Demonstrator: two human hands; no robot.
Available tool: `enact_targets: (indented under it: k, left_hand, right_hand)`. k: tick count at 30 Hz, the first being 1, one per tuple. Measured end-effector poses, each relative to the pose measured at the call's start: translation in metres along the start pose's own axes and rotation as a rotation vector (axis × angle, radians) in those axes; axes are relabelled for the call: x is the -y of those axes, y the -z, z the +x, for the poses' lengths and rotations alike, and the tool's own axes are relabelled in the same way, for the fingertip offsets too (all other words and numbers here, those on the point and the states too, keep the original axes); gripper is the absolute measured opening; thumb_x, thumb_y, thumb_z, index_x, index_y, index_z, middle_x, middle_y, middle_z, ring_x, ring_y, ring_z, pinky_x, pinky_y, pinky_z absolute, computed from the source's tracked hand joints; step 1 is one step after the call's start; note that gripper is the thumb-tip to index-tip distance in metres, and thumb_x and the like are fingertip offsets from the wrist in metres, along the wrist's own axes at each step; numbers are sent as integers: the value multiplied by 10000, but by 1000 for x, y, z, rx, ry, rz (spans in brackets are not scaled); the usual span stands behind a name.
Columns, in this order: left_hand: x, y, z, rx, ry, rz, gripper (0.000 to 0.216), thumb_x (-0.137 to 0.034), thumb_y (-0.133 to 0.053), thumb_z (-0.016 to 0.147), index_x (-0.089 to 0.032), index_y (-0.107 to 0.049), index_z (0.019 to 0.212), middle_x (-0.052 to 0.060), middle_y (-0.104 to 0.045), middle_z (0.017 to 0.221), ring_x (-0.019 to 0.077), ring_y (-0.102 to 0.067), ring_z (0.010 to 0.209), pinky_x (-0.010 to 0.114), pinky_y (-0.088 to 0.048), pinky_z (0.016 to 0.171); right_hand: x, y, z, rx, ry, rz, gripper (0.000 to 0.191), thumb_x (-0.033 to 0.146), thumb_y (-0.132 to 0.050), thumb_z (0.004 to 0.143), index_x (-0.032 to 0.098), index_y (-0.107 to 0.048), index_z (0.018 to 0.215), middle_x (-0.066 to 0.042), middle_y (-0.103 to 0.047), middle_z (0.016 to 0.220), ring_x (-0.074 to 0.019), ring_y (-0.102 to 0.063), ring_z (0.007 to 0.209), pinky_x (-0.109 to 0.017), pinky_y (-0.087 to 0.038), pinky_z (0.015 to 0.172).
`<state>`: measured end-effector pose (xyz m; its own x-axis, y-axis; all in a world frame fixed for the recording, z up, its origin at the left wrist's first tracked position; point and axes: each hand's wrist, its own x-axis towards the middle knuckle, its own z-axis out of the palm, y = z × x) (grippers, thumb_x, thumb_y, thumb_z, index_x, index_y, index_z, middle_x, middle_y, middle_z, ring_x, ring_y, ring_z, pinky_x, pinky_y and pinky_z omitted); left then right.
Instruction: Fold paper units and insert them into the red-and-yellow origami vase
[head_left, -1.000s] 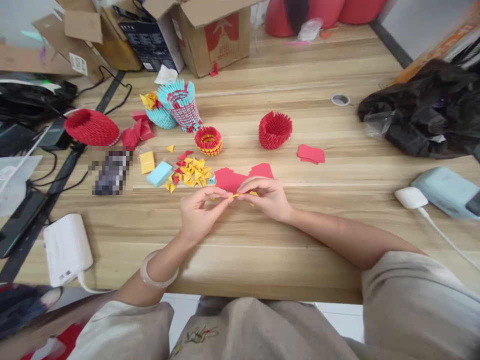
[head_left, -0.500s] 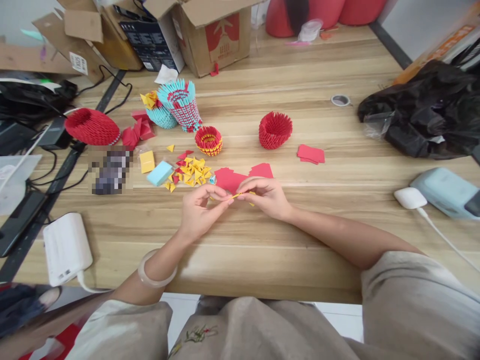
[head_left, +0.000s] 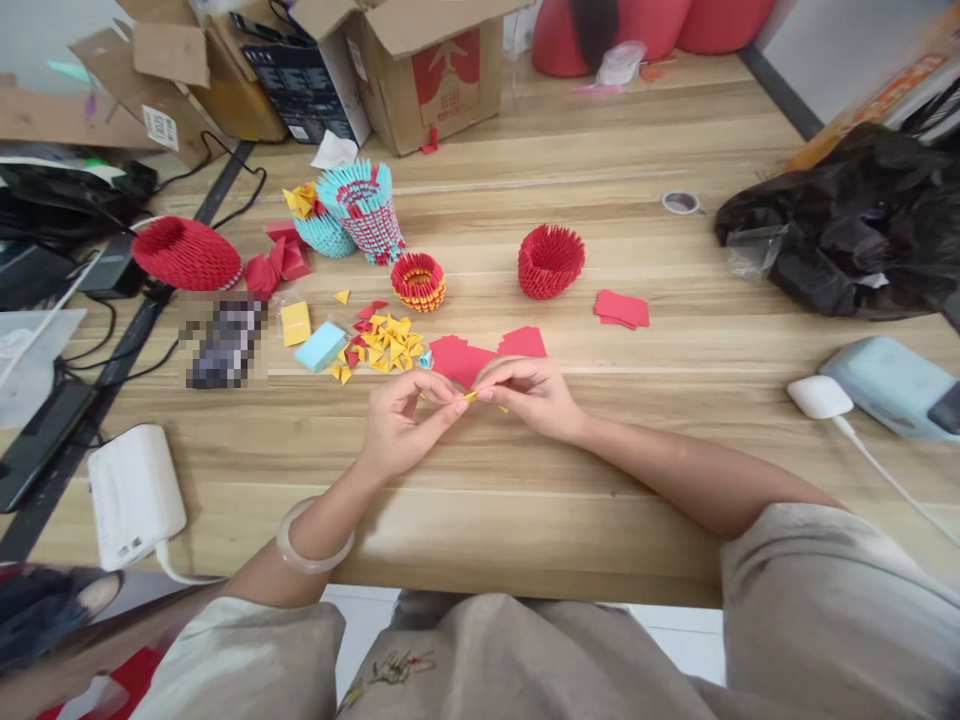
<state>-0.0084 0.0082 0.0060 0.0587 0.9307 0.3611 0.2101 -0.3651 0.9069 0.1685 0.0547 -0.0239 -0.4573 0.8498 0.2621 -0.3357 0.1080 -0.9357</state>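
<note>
Between the fingertips of both hands is a small folded yellow paper piece [head_left: 470,396], mostly covered by the fingers. My left hand [head_left: 405,418] pinches its left end, and my right hand [head_left: 531,396] pinches the right end. Just beyond the hands lie red paper sheets [head_left: 463,362], partly hidden by my fingers. To the left of them is a pile of yellow folded paper triangles [head_left: 391,343] with a few red ones mixed in. Behind the pile stands a small red and yellow paper bowl [head_left: 418,282], and further right a red paper bowl [head_left: 550,262].
At the back left stand a blue and red paper vase [head_left: 367,212] and a red paper vessel [head_left: 187,254]. Blue paper [head_left: 320,345] and yellow paper [head_left: 295,323] packs lie left. A white power adapter [head_left: 136,497] sits front left, a black plastic bag [head_left: 847,220] right.
The yellow paper piece has turned slightly between my fingertips and looks shorter now. Both hands stay in nearly the same place.
</note>
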Motion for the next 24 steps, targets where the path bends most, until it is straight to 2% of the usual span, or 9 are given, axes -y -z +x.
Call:
enact_targets:
  k: [5, 9, 13, 18, 22, 24]
  left_hand:
    - [2, -4, 0, -20, 76, -66, 177, -277, -764, 710, -182, -615, 700, 25, -656, 690, 141, -624, 661, 274, -519, 637]
    - [6, -3, 2, 27, 296, -202, 190, -358, -756, 715, -187, -676, 744, 22, -672, 698, 141, -617, 633, 262, -503, 588]
    - [6, -2, 5, 108, 473, -325, 183, -352, -780, 691, -180, -719, 680, 39, -706, 646, 149, -642, 613, 276, -513, 629]
    - [2, -4, 7, 119, 575, -409, 206, -348, -834, 627, -179, -727, 675, 36, -716, 664, 136, -652, 618, 270, -536, 641]
    - [3, -5, 7, 53, 603, -428, 224, -307, -858, 591, -175, -704, 686, 22, -714, 697, 127, -653, 636, 253, -539, 621]
    - [3, -5, 7, 50, 613, -441, 235, -288, -864, 576, -172, -696, 693, 17, -713, 702, 126, -655, 638, 248, -538, 616]
  right_hand:
    - [-2, 1, -1, -3, -62, -36, 186, 356, -761, 712, 174, -733, 738, -35, -738, 735, -115, -662, 668, -248, -542, 663]
    - [-1, 2, 1, 18, -39, -86, 187, 364, -759, 712, 178, -735, 719, -37, -736, 722, -117, -660, 648, -243, -533, 635]
    - [-4, 2, 2, -23, 18, -97, 151, 311, -780, 696, 179, -720, 737, -30, -721, 713, -123, -660, 651, -252, -532, 637]
    - [-8, 4, 1, -5, 147, -194, 100, 252, -755, 736, 181, -699, 778, -41, -717, 765, -124, -655, 705, -260, -528, 667]
    - [-6, 3, -1, 64, 241, -313, 291, 277, -819, 657, 177, -694, 900, -78, -723, 898, -157, -661, 835, -291, -538, 752]
    - [-6, 3, -1, 73, 244, -337, 304, 282, -817, 660, 174, -684, 911, -78, -718, 904, -157, -654, 837, -299, -538, 768]
